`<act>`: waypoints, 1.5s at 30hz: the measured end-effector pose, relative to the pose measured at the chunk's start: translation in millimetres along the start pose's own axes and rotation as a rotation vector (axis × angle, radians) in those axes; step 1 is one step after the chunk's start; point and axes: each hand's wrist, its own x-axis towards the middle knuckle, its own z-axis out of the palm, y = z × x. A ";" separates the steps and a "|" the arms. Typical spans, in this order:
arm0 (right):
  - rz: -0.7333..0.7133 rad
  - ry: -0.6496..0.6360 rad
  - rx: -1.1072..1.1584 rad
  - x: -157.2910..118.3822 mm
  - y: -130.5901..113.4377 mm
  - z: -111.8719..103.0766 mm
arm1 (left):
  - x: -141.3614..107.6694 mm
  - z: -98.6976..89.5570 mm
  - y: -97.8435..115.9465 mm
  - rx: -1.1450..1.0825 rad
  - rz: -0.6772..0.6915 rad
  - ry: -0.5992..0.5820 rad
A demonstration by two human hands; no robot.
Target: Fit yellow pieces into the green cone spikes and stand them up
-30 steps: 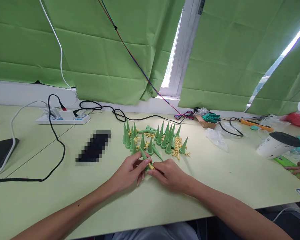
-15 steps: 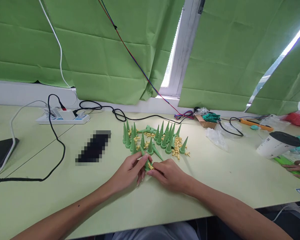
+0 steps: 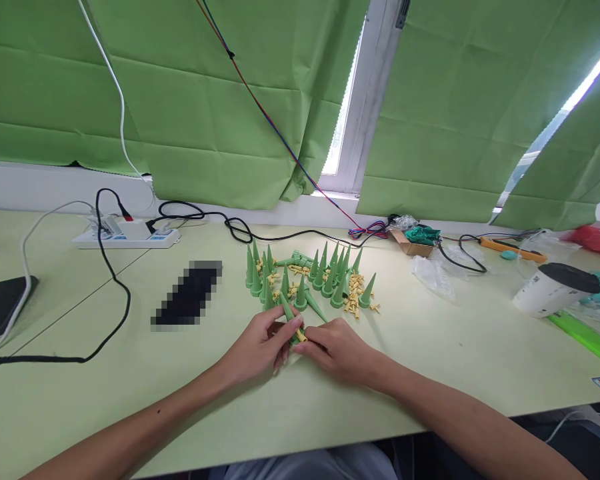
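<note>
My left hand is closed round a green plastic cone, its tip leaning up and to the left. Against the lower part of the cone lies a small yellow plastic piece. My right hand pinches at this yellow piece with thumb and index finger, close beside the left fingers. Part of the cone's base is hidden by my fingers. Just beyond my hands stand several upright green cones, with a heap of small yellow pieces among them and one cone lying on its side.
A dark pixelated shape lies to the left. Behind it are a white power strip and black cables. To the right are a small cardboard box, clear plastic bags, a white cup with a dark lid and a bright green strip.
My left thumb has shifted slightly over the cone, and the yellow piece has turned a little. Another person's hand at the far right has left the view.
</note>
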 end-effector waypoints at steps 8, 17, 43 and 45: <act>-0.005 0.007 0.002 -0.8 -0.3 -0.1 | 1.3 0.2 0.6 -0.003 -0.003 0.008; 0.000 -0.007 -0.009 -1.2 1.0 1.3 | 0.8 1.2 1.5 0.012 0.006 0.027; 0.277 0.153 0.091 2.2 5.3 -0.6 | 3.5 -5.0 -2.2 0.354 0.227 0.218; 0.290 0.168 0.091 2.3 5.1 -0.2 | 3.5 -6.0 -4.1 0.464 0.287 0.236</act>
